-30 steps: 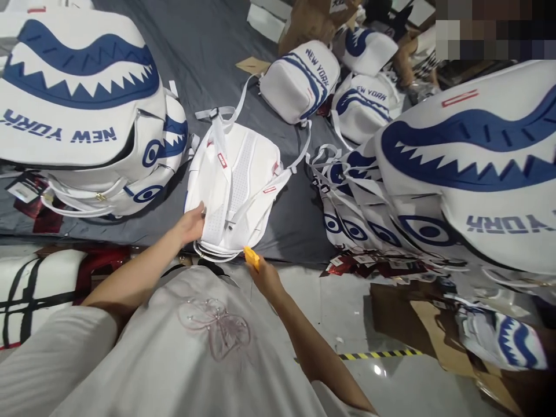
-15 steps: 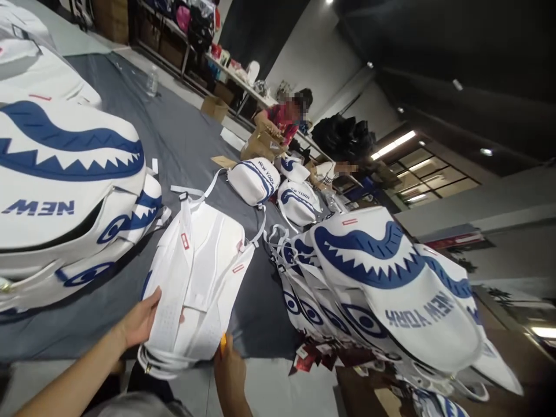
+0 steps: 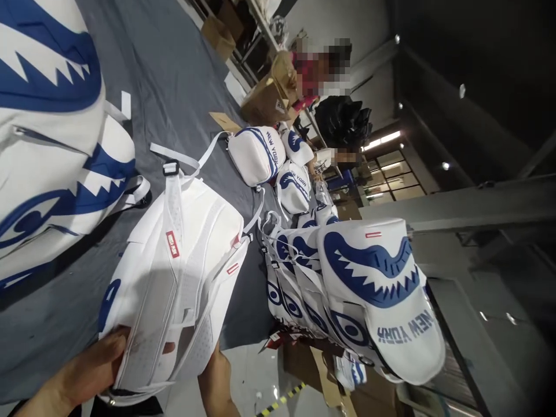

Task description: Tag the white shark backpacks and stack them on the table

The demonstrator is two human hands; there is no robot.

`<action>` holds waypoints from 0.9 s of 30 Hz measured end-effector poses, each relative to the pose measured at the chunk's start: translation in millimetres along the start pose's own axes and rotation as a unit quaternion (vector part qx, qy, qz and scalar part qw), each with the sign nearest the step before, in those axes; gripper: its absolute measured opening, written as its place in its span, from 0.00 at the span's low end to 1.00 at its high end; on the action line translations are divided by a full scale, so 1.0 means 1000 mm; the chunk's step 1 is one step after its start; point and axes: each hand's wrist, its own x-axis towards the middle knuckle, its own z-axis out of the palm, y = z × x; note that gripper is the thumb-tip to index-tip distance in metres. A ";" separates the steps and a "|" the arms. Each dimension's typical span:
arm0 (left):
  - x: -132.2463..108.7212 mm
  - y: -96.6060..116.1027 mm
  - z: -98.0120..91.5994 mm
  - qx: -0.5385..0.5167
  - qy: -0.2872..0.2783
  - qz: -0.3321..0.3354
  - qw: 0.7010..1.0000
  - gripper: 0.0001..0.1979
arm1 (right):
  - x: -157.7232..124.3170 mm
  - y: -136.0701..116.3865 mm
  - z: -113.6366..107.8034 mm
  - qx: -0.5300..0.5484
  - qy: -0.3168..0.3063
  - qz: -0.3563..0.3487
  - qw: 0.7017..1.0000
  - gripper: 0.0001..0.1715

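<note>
A white backpack lies before me with its back panel and shoulder straps up, tilted, its lower end toward me. My left hand grips its lower left side by a shoulder strap, thumb on the near side; a fingertip shows in the gap beyond the strap. At the lower right edge of the backpack is my right hand, its fingers hidden behind the bag. A red-and-white label sits on the left strap, and a black buckle is near its far end.
White-and-blue shark-mouth backpacks are piled at left. A row of similar backpacks stands at right, with smaller bags farther off. Another person is beside a cardboard box. Grey cloth covers the table.
My view has moved closer and turned. The backpack's lower end has shifted left, with my left hand on it. An orange item at my right hand has gone out of sight behind the bag.
</note>
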 end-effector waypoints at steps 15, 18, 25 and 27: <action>0.027 0.069 0.058 -0.015 0.111 -0.010 0.994 0.49 | -0.069 0.002 -0.047 0.137 -0.070 0.092 0.984 0.22; 0.032 0.071 0.069 -0.009 0.119 -0.004 0.993 0.50 | -0.073 -0.006 -0.051 0.145 -0.082 0.102 0.981 0.21; 0.034 0.067 0.089 0.038 0.203 0.036 0.978 0.38 | -0.144 -0.001 -0.036 0.194 -0.088 0.134 0.968 0.21; 0.033 0.066 0.095 0.049 0.214 0.034 0.975 0.37 | -0.165 -0.007 -0.029 0.213 -0.126 0.123 0.961 0.21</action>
